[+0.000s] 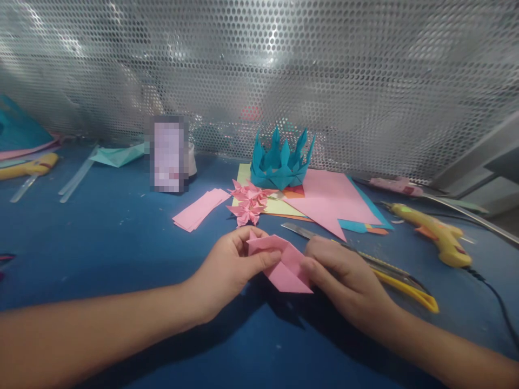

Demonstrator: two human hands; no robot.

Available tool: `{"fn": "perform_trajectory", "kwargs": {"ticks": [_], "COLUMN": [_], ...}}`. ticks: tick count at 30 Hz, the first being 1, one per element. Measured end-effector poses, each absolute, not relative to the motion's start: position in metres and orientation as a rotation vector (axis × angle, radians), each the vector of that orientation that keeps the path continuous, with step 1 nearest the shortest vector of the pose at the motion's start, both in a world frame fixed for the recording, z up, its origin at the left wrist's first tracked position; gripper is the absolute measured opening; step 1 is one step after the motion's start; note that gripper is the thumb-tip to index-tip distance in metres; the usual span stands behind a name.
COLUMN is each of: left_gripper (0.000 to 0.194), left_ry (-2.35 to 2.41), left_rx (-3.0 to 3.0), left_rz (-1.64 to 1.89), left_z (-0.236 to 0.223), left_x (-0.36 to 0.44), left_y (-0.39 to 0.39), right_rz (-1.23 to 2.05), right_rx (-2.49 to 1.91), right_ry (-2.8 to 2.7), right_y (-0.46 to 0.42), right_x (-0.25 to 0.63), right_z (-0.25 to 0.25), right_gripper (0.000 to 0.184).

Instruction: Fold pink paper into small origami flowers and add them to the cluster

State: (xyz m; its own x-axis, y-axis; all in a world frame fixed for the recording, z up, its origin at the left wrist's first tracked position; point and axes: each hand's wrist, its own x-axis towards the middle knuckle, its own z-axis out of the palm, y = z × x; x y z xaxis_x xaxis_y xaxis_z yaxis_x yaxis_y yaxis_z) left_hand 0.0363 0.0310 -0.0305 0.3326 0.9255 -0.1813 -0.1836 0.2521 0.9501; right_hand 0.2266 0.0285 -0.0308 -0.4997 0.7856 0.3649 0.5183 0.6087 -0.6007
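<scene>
A partly folded piece of pink paper (pixel 286 270) is held up over the table between both hands. My left hand (pixel 231 265) pinches its left side, thumb lying on the front face and fingers behind. At the right edge, my right hand (pixel 344 270) grips the paper between thumb and bent fingers. Several folds and pointed corners show on the sheet. Just beyond the hands lie folded pink paper flowers (pixel 249 202). A yellow utility knife (pixel 399 281) with its blade out rests partly behind my right hand.
Pink paper strips (pixel 200 209) lie left of the flowers. A teal paper crown (pixel 279 162) stands on coloured sheets (pixel 332 197). Yellow glue guns lie at right (pixel 438 229) and far left, the right one with a cord. A phone (pixel 169 156) leans upright before the perforated metal wall (pixel 259 70).
</scene>
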Motion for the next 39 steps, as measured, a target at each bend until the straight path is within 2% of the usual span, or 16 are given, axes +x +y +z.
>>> {"fn": "perform_trajectory", "kwargs": {"ticks": [4, 7, 12, 15, 21, 26, 32, 35, 39], "left_gripper": [0.022, 0.021, 0.004, 0.022, 0.029, 0.032, 0.034, 0.027, 0.029], "left_ry": [0.911, 0.895, 0.951, 0.807, 0.473, 0.36, 0.418, 0.437, 0.434], "left_rx": [1.044, 1.155, 1.711, 2.203, 2.669, 2.81, 2.879, 2.897, 2.89], "left_rz": [0.939, 0.907, 0.962, 0.988, 0.66, 0.468, 0.363, 0.264, 0.18], "left_z": [-0.03, -0.03, -0.03, -0.032, -0.033, -0.026, -0.024, -0.021, -0.015], "left_x": [0.039, 0.038, 0.03, 0.023, 0.013, 0.008, 0.006, 0.005, 0.003], "left_y": [0.029, 0.028, 0.034, 0.042, 0.05, 0.049, 0.045, 0.042, 0.042], "right_rz": [0.699, 0.612, 0.353, 0.157, -0.129, -0.119, 0.082, 0.07, 0.007], "right_rx": [-1.082, -1.084, -0.888, -0.804, -0.737, -0.69, -0.524, -0.498, -0.518], "right_ry": [-2.168, -2.146, -2.193, -2.296, -2.514, -2.656, -2.82, -2.866, -2.845], "right_y": [0.026, 0.026, 0.033, 0.037, 0.038, 0.034, 0.028, 0.031, 0.039], "right_x": [0.226, 0.227, 0.235, 0.242, 0.249, 0.248, 0.244, 0.247, 0.256], "right_z": [-0.029, -0.028, -0.025, -0.027, -0.035, -0.033, -0.027, -0.024, -0.024], "right_gripper": [0.015, 0.006, 0.015, 0.024, 0.024, 0.021, 0.03, 0.033, 0.038]}}
